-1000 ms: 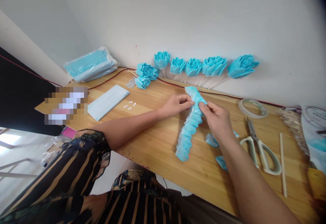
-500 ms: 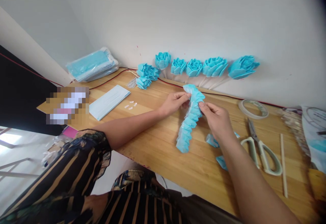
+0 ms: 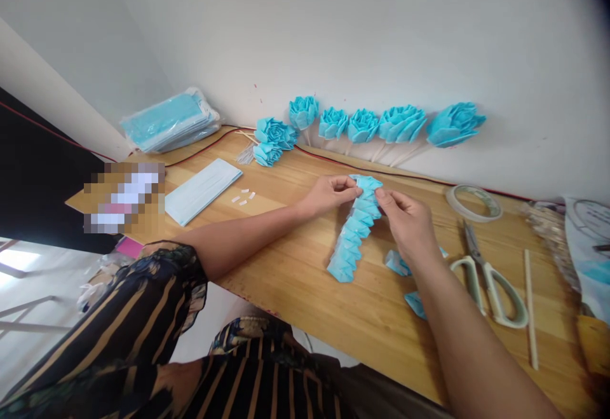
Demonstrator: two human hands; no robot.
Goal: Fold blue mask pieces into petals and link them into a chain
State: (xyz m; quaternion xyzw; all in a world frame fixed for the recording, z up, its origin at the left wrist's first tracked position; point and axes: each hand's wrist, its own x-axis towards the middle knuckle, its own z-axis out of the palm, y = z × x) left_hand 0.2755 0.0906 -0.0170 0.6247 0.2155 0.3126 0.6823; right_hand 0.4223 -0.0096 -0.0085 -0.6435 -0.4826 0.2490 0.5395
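Observation:
A long strip of overlapping folded light-blue petals hangs over the tabletop, its lower end toward me. My left hand pinches the upper left edge of this strip between thumb and fingers. On the opposite edge, my right hand grips it the same way, thumb on top. Beneath my right wrist lie two loose folded blue pieces, one of them a small petal, both partly hidden by the arm. White-handled scissors rest open-bladed to the right of my right forearm.
Several blue fabric flowers on sticks lean along the wall. A tape roll and a wooden stick lie on the right. Leftward are a flat mask stack, small white bits and a bagged pack of masks.
The upper end of the petal strip has come down a little and bends away less. Both hands keep their pinch on it, with the fingers shifted slightly.

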